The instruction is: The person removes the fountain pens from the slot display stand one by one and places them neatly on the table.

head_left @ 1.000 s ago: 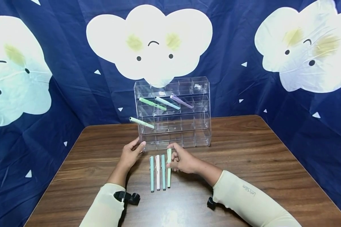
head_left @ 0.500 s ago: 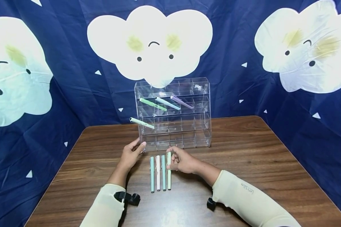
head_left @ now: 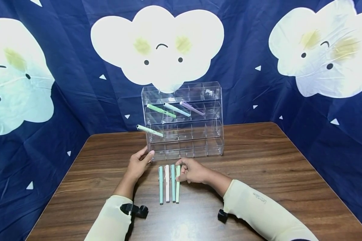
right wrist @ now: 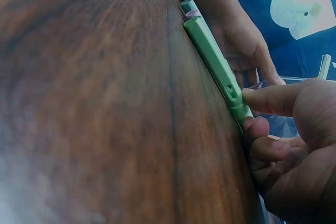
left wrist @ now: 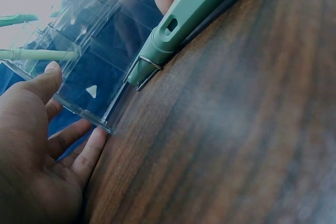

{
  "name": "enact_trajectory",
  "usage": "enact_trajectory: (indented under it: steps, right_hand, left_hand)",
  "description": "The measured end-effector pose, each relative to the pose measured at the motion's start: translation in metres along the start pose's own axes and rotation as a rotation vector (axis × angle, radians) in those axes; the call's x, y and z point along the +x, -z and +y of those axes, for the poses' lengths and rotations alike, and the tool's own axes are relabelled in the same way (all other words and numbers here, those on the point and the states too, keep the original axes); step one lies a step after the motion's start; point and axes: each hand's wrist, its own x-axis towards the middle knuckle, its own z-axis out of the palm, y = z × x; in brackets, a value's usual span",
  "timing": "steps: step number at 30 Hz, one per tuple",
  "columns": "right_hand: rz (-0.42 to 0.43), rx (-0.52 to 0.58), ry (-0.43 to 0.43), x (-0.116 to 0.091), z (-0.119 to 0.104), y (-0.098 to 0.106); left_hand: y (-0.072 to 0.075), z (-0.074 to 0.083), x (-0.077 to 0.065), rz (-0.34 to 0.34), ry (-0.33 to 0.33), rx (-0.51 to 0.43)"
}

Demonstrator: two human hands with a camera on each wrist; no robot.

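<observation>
A clear tiered display rack point(head_left: 185, 145) stands at the back of the table. At its lower left corner my left hand point(head_left: 138, 164) holds the side edge, thumb at the front and fingers along the outer side. My right hand point(head_left: 194, 171) pinches the cap end of a light green pen point(head_left: 177, 192) low on the tabletop. Left of that pen lie a teal pen point(head_left: 173, 184), a pale pink pen point(head_left: 167, 184) and another teal pen point(head_left: 161, 185), all roughly parallel. The right wrist view shows thumb and curled fingers at the light green pen point(right wrist: 212, 56).
Slanting across the rack's upper tiers are a green pen point(head_left: 161, 110), a pale blue pen point(head_left: 177, 109) and a purple pen point(head_left: 192, 108). A pale green pen point(head_left: 149, 130) juts past the left side lower down. A blue cloud-print curtain point(head_left: 241, 100) hangs behind the wooden table point(head_left: 259, 160).
My right hand has drawn the light green pen toward me and slightly left, bringing it level with the row and close beside the teal pen. My left hand stays at the rack.
</observation>
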Motion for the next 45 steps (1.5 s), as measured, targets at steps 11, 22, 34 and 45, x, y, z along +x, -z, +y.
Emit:
enact_trajectory:
  steps: [11, 22, 34, 45]
  right_hand:
    - [-0.008, 0.050, -0.052, 0.0001, -0.0064, 0.0004]
    - [-0.020, 0.107, -0.058, 0.0029, -0.0023, 0.0021]
    - [-0.009, 0.149, -0.082, 0.0035, 0.0028, 0.0031]
    - [0.002, 0.169, -0.084, 0.0026, -0.0001, 0.0041]
  left_hand:
    - [-0.0005, -0.0008, 0.0007, 0.004, 0.002, 0.001]
    - [-0.0009, -0.0001, 0.0011, 0.008, 0.007, -0.004]
    - [-0.0006, 0.0012, -0.0002, -0.001, 0.012, -0.007]
    - [-0.0020, 0.0023, -0.0007, -0.001, 0.008, 0.003]
